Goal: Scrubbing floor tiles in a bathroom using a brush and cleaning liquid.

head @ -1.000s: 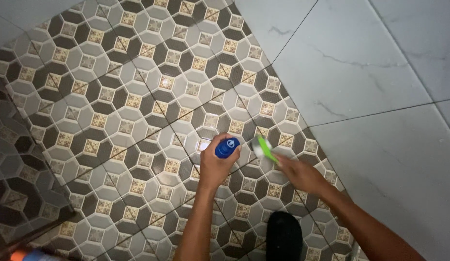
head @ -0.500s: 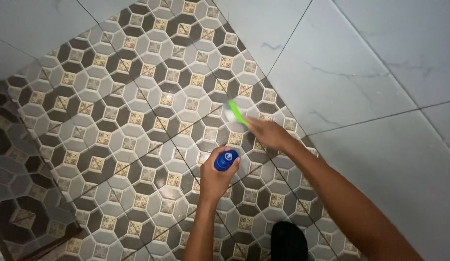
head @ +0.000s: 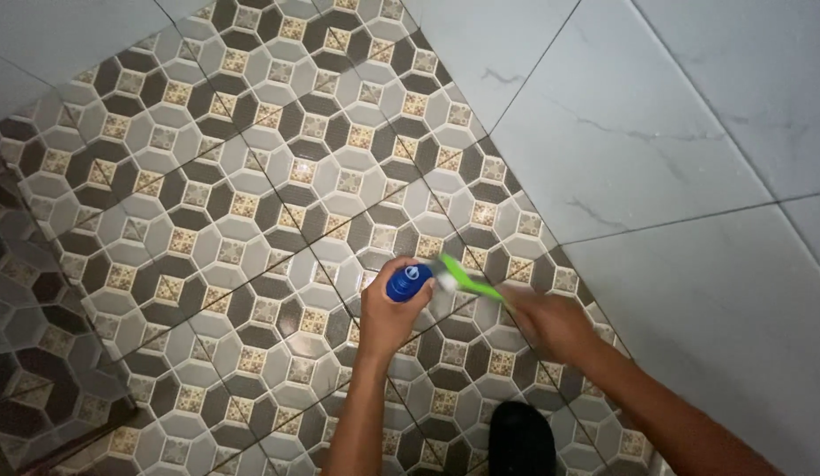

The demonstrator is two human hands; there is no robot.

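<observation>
Head view, left hand: my left hand (head: 388, 310) is wrapped around a blue bottle (head: 410, 282), so my grip is closed on it. The bottle's blue cap end points away from me, toward the floor tiles.
Head view, right hand: my right hand (head: 551, 322) holds the handle of a green brush (head: 467, 278), grip closed around the near end. The hand and brush are blurred, so I cannot tell how the fingers lie.
Head view, bottle and brush: the pale head of the brush sits just beside the bottle's cap, on its right. I cannot tell whether the two touch.
Head view, floor: both hands are over the patterned floor (head: 251, 176), glossy tiles with grey, dark brown and small tan shapes. The brush head is down at the tiles just ahead of my hands.
Head view, wall: pale marbled wall tiles (head: 657, 132) run along the right side of the floor, well apart from the bottle.
Head view, below: a dark rounded shape (head: 520, 441) lies between my forearms at the bottom edge; I cannot tell what it is.
</observation>
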